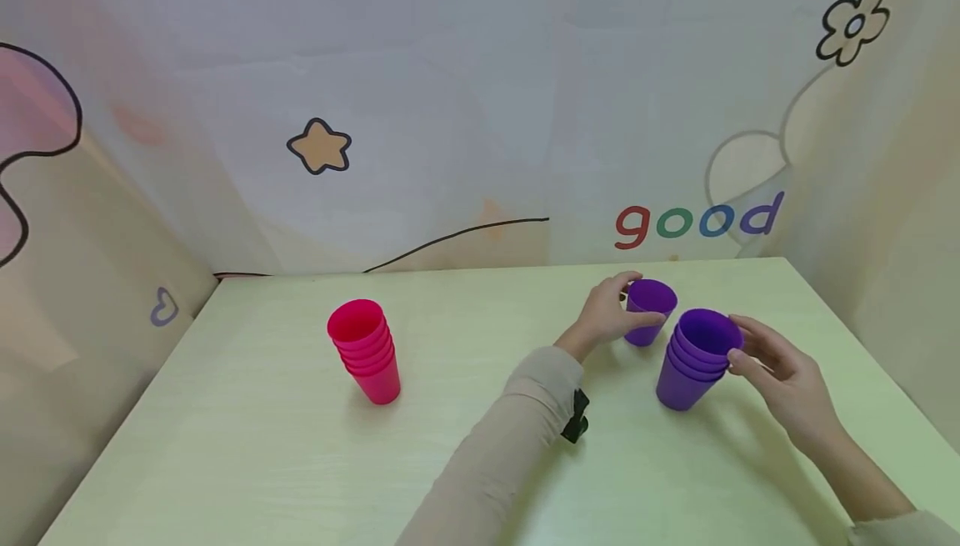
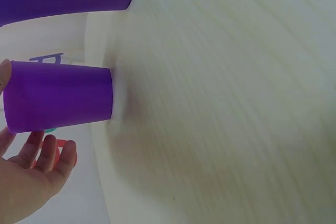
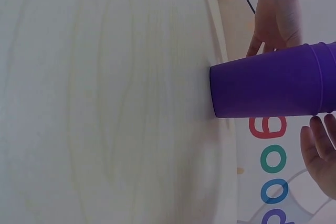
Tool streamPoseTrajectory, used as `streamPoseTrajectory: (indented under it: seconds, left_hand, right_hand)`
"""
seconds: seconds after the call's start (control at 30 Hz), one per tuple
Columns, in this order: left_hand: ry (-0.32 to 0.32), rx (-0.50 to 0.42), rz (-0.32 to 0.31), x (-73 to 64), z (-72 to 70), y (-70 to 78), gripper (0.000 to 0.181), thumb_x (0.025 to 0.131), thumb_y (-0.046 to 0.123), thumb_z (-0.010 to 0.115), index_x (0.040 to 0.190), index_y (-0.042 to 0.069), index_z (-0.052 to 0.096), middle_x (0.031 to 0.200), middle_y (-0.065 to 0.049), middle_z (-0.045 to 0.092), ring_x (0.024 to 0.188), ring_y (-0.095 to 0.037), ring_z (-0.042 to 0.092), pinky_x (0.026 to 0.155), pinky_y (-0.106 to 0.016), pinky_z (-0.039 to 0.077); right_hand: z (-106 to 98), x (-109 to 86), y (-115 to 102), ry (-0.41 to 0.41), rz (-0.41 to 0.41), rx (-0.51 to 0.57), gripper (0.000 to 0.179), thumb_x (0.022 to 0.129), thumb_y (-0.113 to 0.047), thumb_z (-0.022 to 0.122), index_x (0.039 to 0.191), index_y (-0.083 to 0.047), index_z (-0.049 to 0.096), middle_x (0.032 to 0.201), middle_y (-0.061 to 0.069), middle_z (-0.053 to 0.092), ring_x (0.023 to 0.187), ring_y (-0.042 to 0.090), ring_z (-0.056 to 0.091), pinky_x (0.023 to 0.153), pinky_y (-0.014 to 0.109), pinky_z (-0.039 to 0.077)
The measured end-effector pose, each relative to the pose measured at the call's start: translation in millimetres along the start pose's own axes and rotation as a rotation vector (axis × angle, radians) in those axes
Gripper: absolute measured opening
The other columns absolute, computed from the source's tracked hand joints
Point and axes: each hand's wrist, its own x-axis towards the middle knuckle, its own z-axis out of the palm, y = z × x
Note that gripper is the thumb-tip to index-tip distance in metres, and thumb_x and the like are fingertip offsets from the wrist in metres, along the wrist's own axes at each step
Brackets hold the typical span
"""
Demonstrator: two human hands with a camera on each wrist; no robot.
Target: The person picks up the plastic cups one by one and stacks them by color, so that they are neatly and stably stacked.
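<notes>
In the head view, my left hand holds a single purple cup near its rim, the thumb on one side and the fingers on the other. The left wrist view shows this purple cup between the thumb and index finger of my left hand, its other fingers loosely bent. Nearer stands a stack of several purple cups, nested mouth up. My right hand is at the right side of that stack, thumb and fingertips by the rims, not wrapped round it. Contact there is hard to tell.
A stack of several pink-red cups stands mouth up on the left part of the pale table. A printed cloth hangs behind the table and along both sides. A black strap piece sits at my left wrist.
</notes>
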Motion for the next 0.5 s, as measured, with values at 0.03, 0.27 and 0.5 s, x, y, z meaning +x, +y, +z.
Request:
streamPoseTrajectory:
  seconds: [0.03, 0.27, 0.5]
  left_hand:
    - [0.003, -0.002, 0.002, 0.1, 0.3, 0.1, 0.066, 0.073, 0.033, 0.076, 0.131, 0.017, 0.047, 0.118, 0.001, 0.053, 0.107, -0.013, 0.049, 0.082, -0.023, 0.044]
    - [0.025, -0.019, -0.028, -2.4, 3.1, 1.1, 0.067, 0.073, 0.033, 0.076, 0.130, 0.014, 0.047, 0.116, 0.001, 0.054, 0.105, -0.012, 0.051, 0.081, -0.022, 0.045]
    - [0.039, -0.023, -0.020, -3.3, 0.4, -0.1, 0.062, 0.072, 0.032, 0.077, 0.125, 0.012, 0.051, 0.115, 0.002, 0.056, 0.106, -0.012, 0.051, 0.083, -0.021, 0.045]
  right_hand:
    - [-0.3, 0.2, -0.2, -0.001, 0.003, -0.009, 0.041, 0.088, 0.007, 0.051, 0.128, -0.006, 0.051, 0.101, -0.011, 0.062, 0.087, 0.000, 0.058, 0.071, 0.012, 0.047]
    - [-2.3, -0.4, 2.5, -0.010, 0.019, 0.047, 0.042, 0.088, 0.009, 0.050, 0.126, -0.009, 0.053, 0.100, -0.010, 0.063, 0.085, 0.000, 0.060, 0.069, 0.013, 0.048]
    - [0.9, -1.0, 1.5, -0.001, 0.041, 0.074, 0.041, 0.088, 0.007, 0.051, 0.125, -0.009, 0.053, 0.097, -0.009, 0.064, 0.082, 0.001, 0.061, 0.069, 0.013, 0.048]
